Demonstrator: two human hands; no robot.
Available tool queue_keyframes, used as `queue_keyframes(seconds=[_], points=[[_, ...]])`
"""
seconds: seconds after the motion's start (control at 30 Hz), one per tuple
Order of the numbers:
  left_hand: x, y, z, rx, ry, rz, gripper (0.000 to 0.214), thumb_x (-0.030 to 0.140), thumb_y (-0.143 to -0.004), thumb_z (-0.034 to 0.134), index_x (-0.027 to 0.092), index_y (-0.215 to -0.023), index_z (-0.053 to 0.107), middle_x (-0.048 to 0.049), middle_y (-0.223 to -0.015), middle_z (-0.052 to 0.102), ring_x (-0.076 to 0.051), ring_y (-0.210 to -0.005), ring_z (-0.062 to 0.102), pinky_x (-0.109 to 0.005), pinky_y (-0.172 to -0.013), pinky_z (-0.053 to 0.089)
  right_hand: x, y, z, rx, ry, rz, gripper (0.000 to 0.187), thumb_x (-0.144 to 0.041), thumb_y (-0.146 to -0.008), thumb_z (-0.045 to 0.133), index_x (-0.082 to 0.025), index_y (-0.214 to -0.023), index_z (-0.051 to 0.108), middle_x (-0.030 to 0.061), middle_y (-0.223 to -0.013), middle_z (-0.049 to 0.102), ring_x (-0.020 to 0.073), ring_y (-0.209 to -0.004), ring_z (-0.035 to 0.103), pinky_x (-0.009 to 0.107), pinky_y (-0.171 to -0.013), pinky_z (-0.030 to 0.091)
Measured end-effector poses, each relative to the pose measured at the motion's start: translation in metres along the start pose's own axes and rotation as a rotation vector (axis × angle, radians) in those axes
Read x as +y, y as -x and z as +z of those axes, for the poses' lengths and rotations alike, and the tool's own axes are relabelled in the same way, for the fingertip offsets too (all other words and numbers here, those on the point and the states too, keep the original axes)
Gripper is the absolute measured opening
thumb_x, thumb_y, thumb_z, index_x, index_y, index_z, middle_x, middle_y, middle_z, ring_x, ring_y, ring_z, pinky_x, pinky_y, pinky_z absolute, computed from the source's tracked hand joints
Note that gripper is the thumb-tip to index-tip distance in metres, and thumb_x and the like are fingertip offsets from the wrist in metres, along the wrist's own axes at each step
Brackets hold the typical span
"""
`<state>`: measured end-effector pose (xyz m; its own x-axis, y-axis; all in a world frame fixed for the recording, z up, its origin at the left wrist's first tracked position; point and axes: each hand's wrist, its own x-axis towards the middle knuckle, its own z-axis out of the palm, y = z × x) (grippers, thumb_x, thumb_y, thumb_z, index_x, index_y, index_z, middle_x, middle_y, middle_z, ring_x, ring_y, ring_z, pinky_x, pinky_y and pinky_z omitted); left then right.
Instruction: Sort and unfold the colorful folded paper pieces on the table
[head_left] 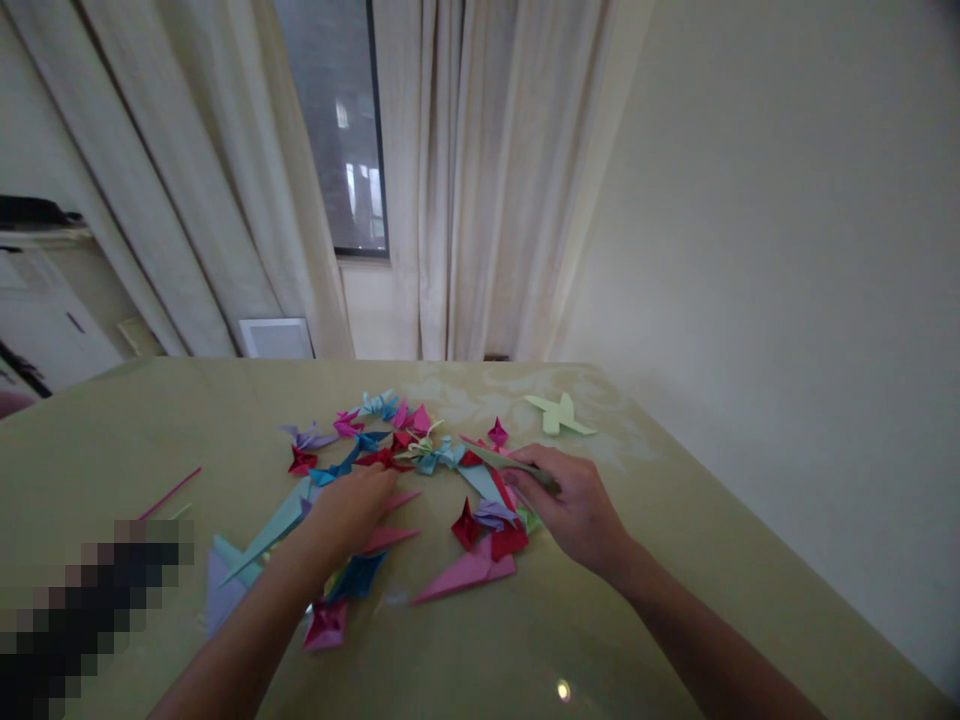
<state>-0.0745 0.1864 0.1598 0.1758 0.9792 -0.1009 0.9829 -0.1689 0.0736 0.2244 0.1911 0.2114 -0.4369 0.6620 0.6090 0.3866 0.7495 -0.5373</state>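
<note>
Folded paper pieces in several colours lie in a loose ring on the table. My right hand [574, 500] pinches a long pale green folded paper [499, 458] above the ring's right side. Under it are a light blue folded strip [484, 485], a purple piece [495, 514] and a dark red piece [466, 524]. My left hand [358, 505] reaches into the ring's left side, fingertips beside a red folded piece [382, 459]; its fingers are mostly hidden. Near that forearm lie a pale teal pointed piece [274, 532], a blue piece [361, 574] and a magenta piece [326, 625].
A pale green folded paper shape [559, 413] lies apart at the back right of the table [600, 640]. At left is a thin pink stick [172, 492], beside a pixelated dark patch. Curtains [495, 180] hang behind, and a wall [780, 250] runs along the right edge.
</note>
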Motion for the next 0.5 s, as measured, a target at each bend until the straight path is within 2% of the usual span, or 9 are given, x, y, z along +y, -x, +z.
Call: queue_keyframes(seconds=[0.1, 0.2, 0.33, 0.43, 0.5], points=[[-0.003, -0.003, 0.011, -0.012, -0.053, 0.006, 0.024, 0.015, -0.095, 0.058, 0.013, -0.113, 0.072, -0.0214, -0.127, 0.071, -0.035, -0.121, 0.068, -0.043, -0.098, 0.054, -0.003, 0.000, -0.002, 0.024, -0.007, 0.009, 0.012, -0.028, -0.100, 0.067, -0.021, -0.098, 0.076, 0.0004, -0.080, 0.076, 0.0144, -0.069, 0.068, 0.023, -0.066, 0.049], [0.002, -0.005, 0.011, 0.006, -0.076, 0.027, 0.026, 0.013, -0.097, 0.050, 0.014, -0.109, 0.073, -0.0205, -0.122, 0.073, -0.032, -0.114, 0.071, -0.042, -0.098, 0.054, -0.004, 0.000, -0.003, 0.044, -0.001, 0.011, 0.012, -0.029, -0.100, 0.068, -0.021, -0.096, 0.076, 0.0003, -0.079, 0.075, 0.0141, -0.070, 0.068, 0.023, -0.067, 0.048], [0.007, -0.009, 0.011, 0.048, -0.119, 0.052, 0.026, 0.012, -0.094, 0.050, 0.013, -0.102, 0.075, -0.0211, -0.113, 0.075, -0.035, -0.110, 0.072, -0.047, -0.095, 0.055, -0.005, 0.001, -0.003, 0.045, -0.008, 0.015, 0.013, -0.029, -0.101, 0.067, -0.021, -0.096, 0.075, -0.0004, -0.078, 0.074, 0.0135, -0.068, 0.067, 0.023, -0.066, 0.047], [0.008, -0.010, 0.010, 0.114, -0.117, 0.045, 0.025, 0.011, -0.093, 0.051, 0.013, -0.098, 0.075, -0.0204, -0.107, 0.077, -0.037, -0.111, 0.071, -0.049, -0.096, 0.053, -0.005, 0.001, -0.003, 0.040, -0.013, 0.029, 0.014, -0.030, -0.101, 0.067, -0.021, -0.095, 0.075, -0.0004, -0.077, 0.074, 0.0137, -0.067, 0.066, 0.023, -0.066, 0.047], [0.009, -0.009, 0.004, 0.192, -0.017, 0.035, 0.023, 0.016, -0.096, 0.050, 0.015, -0.099, 0.073, -0.0182, -0.104, 0.077, -0.034, -0.104, 0.073, -0.045, -0.092, 0.053, -0.005, 0.001, -0.002, 0.043, -0.011, 0.040, 0.016, -0.031, -0.102, 0.066, -0.021, -0.093, 0.075, -0.0003, -0.077, 0.073, 0.0137, -0.067, 0.066, 0.023, -0.066, 0.047]])
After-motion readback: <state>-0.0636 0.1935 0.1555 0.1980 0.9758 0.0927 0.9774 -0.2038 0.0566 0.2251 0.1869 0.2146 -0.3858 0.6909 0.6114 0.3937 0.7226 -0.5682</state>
